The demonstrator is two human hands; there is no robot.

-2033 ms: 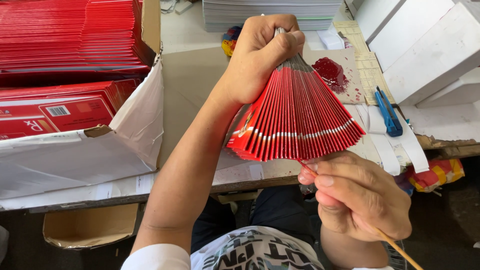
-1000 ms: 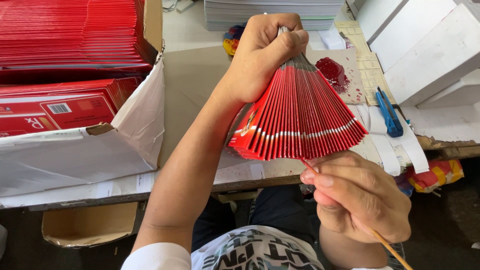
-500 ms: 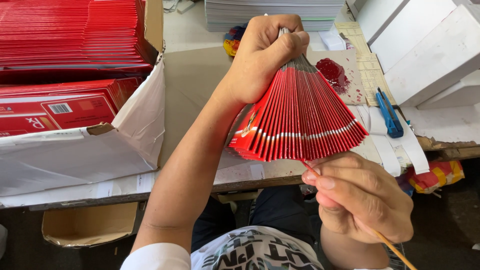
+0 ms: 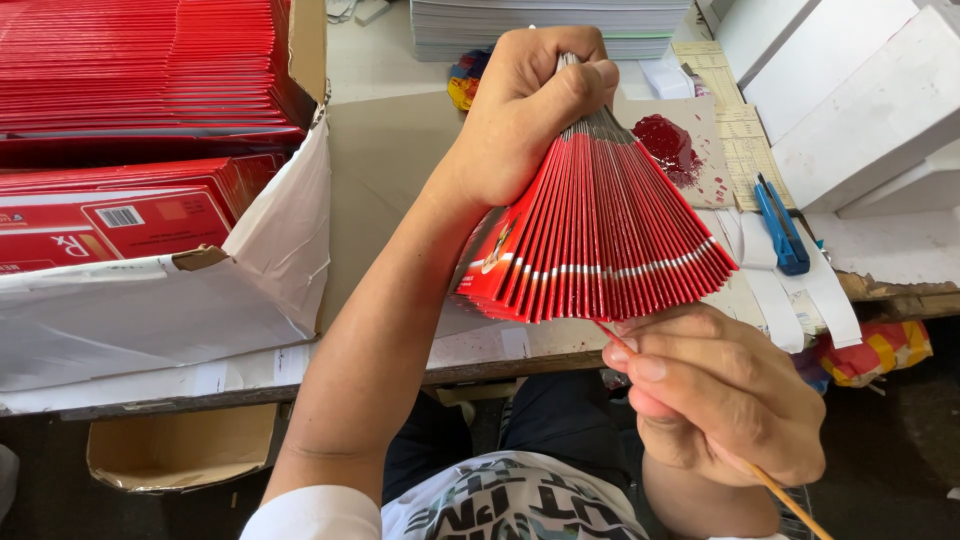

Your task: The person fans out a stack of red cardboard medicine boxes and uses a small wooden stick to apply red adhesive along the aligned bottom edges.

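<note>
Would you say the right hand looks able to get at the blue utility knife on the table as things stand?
Probably yes, but not freely: the knife lies uncovered just beyond the right hand, yet that hand is busy pinching a thin stick.

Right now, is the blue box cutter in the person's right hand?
No, the blue box cutter lies on the table, while the right hand holds a thin wooden stick.

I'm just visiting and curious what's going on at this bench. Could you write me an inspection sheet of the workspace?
Surface: worn table, brown sheet on top.
Job's things: fanned stack of red cards; thin stick touching its lower edge.
Clutter: red blob on card, blue cutter, white strips.
Grips: left hand pinches the fan's narrow end; right hand holds the stick.
Cables: nothing seen.
Surroundings: open carton of red cards, white boxes, grey paper stack.
</note>
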